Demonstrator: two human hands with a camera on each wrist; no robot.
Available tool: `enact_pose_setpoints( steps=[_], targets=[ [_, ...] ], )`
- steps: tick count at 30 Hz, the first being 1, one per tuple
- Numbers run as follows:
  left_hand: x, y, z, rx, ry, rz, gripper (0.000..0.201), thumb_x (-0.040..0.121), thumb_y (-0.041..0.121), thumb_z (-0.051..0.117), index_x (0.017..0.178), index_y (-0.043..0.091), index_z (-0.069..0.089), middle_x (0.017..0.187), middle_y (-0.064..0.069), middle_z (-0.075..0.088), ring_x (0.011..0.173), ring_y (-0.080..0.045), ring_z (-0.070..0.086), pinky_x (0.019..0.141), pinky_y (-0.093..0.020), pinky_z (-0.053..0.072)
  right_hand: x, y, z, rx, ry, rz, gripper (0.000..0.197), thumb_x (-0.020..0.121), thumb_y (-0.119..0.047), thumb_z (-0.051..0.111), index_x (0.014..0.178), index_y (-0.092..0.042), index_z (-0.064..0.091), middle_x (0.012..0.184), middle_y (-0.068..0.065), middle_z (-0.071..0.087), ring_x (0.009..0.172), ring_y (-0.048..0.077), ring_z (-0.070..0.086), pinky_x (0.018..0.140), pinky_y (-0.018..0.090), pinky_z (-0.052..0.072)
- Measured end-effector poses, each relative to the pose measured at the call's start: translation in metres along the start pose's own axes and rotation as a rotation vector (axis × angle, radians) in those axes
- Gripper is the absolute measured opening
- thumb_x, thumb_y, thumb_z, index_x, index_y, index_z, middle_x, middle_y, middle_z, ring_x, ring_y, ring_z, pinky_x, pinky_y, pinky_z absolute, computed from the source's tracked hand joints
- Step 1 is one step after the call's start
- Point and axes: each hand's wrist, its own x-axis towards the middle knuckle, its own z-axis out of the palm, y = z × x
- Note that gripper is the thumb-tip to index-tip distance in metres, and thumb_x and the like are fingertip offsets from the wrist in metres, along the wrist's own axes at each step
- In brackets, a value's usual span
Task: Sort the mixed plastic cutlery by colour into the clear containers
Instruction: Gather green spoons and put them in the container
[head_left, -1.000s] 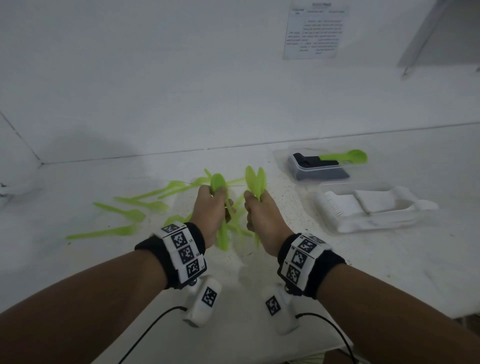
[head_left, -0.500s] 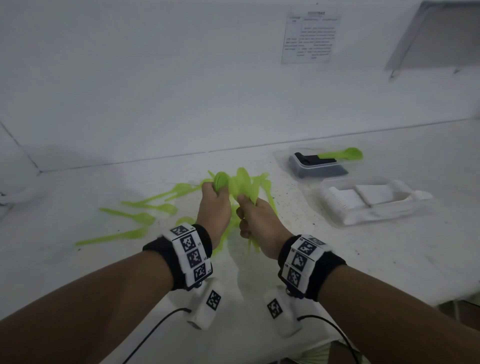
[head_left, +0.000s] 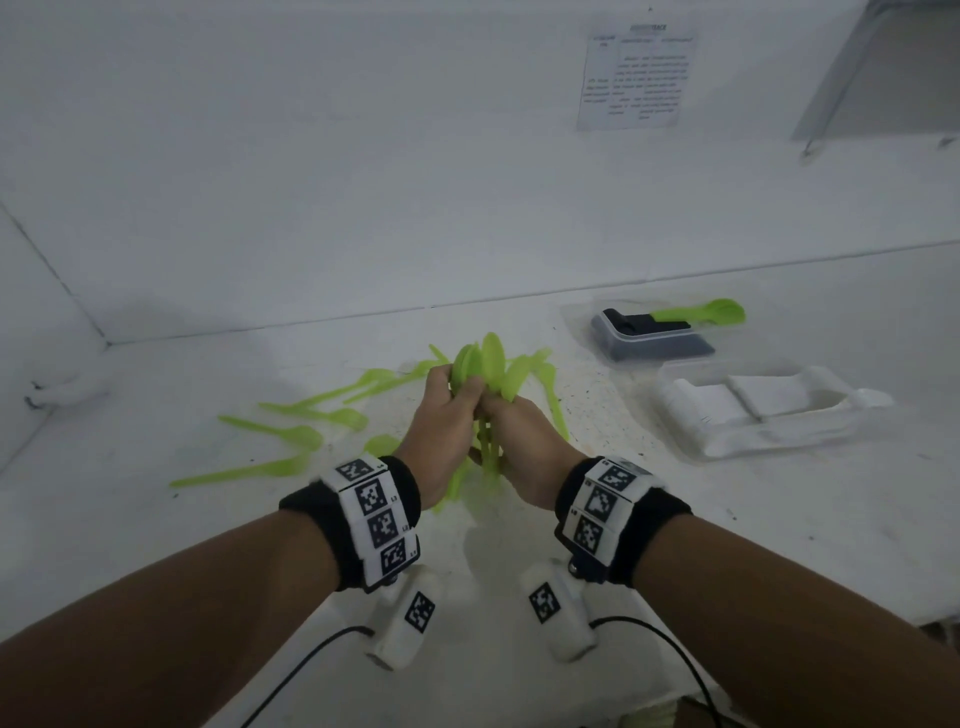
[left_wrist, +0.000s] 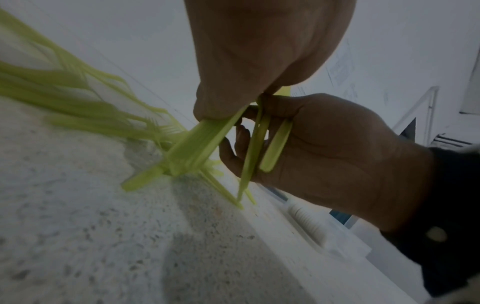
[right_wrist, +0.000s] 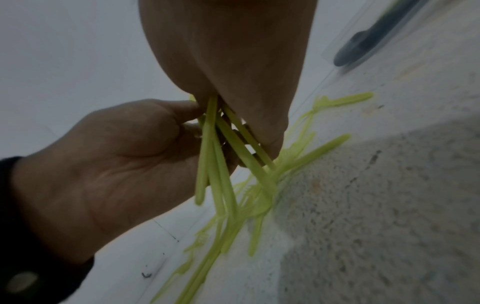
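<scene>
Bunch of lime-green plastic spoons held upright, bowls up, handles down, w/ more green cutlery loose on the counter to its left. Far clear container holds black pcs + one green spoon across its rim; nearer one holds white pcs.

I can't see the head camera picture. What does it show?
Two hands, the left hand and right hand, hold a bunch of green plastic spoons together above a white table. More green cutlery lies scattered to the left. On the right sit clear containers, one with black cutlery, one with white cutlery.
</scene>
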Motion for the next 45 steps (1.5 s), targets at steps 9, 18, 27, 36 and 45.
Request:
enact_pose_setpoints(
  steps=[9,18,27,36,45],
  targets=[
    [0.016,-0.003,0.005,0.046,0.262,-0.013,0.012,0.103,0.016,0.043,0.112,0.013,0.049,0.094,-0.007,0.063,0.073,-0.021,0.070,0.069,-0.039,0.052,0.014,-0.006,-0.032,-0.172,0.183,-0.055,0.021,0.108,-0.034,0.042,0.106,-0.020,0.058,0.087,-0.001,0.053,0.074,0.016,0.049,0.074,0.034,0.045],
    [0.022,0.000,0.038,0.060,0.233,-0.080,0.007,0.099,0.015,0.042,0.106,0.018,0.043,0.082,-0.004,0.041,0.064,-0.018,0.038,0.061,-0.034,0.035,0.011,-0.005,-0.060,-0.160,0.011,-0.163,0.018,0.107,-0.028,0.045,0.126,-0.029,0.044,0.083,0.004,0.043,0.054,0.009,0.037,0.055,0.026,0.044],
    [0.021,0.008,0.053,-0.127,0.214,-0.155,0.012,0.098,0.021,0.044,0.107,0.014,0.048,0.097,-0.010,0.045,0.063,-0.018,0.040,0.058,-0.034,0.037,0.014,-0.009,-0.070,-0.237,-0.021,-0.166,0.026,0.110,-0.027,0.038,0.105,-0.011,0.058,0.056,0.001,0.049,0.053,0.016,0.045,0.063,0.030,0.043],
    [0.014,0.007,0.055,-0.106,0.076,-0.144,0.037,0.106,0.034,0.040,0.131,0.011,0.052,0.089,-0.015,0.065,0.047,-0.027,0.044,0.054,-0.039,0.044,0.018,-0.008,-0.062,-0.424,-0.086,-0.134,0.044,0.109,-0.044,0.029,0.106,-0.016,0.063,0.062,0.008,0.063,0.056,0.014,0.056,0.067,0.034,0.048],
    [0.009,0.018,0.053,-0.153,0.035,-0.177,0.034,0.105,0.036,0.045,0.128,0.023,0.065,0.119,-0.005,0.073,0.108,-0.025,0.069,0.073,-0.040,0.055,0.016,-0.020,-0.053,-0.139,-0.100,0.008,0.024,0.109,-0.043,0.036,0.101,-0.041,0.058,0.097,-0.008,0.069,0.091,0.016,0.065,0.082,0.034,0.055]
  ],
)
